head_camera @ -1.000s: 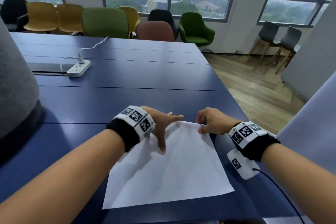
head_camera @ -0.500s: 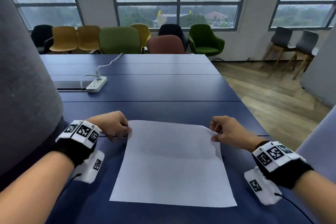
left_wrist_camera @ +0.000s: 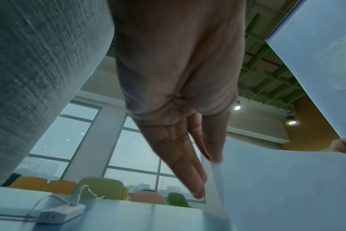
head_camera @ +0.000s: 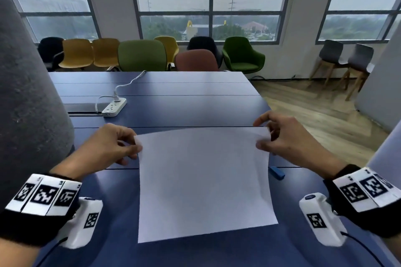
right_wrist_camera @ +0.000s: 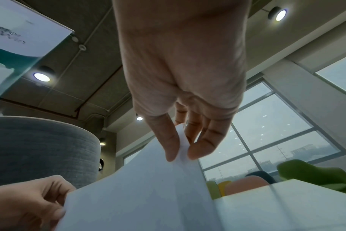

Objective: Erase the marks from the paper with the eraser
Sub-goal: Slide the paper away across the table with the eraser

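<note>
A white sheet of paper [head_camera: 204, 180] hangs in front of me above the blue table [head_camera: 173, 110], its far edge raised and its near edge low. My left hand [head_camera: 137, 147] pinches the far left corner, and my right hand [head_camera: 263, 136] pinches the far right corner. The left wrist view shows thumb and fingers closed on the paper [left_wrist_camera: 277, 179]. In the right wrist view my right hand [right_wrist_camera: 180, 154] clamps the corner of the paper [right_wrist_camera: 144, 187]. No marks show on the sheet. A small blue object [head_camera: 276, 172], perhaps the eraser, lies on the table, partly hidden behind the paper's right edge.
A white power strip [head_camera: 114, 107] with its cable lies on the table at the far left. A grey rounded partition [head_camera: 28, 93] stands close on my left. Coloured chairs [head_camera: 141, 55] line the table's far end. The table's right edge drops to a wooden floor [head_camera: 314, 115].
My left hand left the sheet's middle and went to its far left corner. Both hands then lifted the far edge off the table, and the blue object came into view.
</note>
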A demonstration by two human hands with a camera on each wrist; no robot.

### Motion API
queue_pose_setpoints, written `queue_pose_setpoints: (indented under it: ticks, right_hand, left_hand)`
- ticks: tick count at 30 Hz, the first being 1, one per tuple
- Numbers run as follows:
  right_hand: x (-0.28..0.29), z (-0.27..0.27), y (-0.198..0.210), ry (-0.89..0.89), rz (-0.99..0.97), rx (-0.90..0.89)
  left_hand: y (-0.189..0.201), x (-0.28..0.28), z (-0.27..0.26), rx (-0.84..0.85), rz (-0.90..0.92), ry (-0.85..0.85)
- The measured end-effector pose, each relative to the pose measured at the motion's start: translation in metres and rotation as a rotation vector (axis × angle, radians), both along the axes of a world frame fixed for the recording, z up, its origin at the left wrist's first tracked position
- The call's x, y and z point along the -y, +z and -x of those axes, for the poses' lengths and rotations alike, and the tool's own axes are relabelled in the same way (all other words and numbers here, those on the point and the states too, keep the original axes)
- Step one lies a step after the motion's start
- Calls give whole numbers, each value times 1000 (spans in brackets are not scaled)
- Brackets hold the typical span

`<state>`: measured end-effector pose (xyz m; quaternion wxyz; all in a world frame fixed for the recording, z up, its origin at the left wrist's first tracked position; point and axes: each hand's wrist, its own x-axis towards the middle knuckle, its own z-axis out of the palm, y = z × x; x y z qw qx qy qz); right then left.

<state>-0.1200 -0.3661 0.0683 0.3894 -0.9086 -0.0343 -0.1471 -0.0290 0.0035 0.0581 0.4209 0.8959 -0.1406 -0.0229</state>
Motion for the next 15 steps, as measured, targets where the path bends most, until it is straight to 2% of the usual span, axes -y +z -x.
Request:
queue_pose_setpoints:
  ticks: [8,15]
  right_hand:
    - [-12,2,31,-15,20,169]
    - [-19,3,22,9,15,116]
  left_hand:
    - [30,-1,9,278,211,55]
    - [18,3,10,241,205,19]
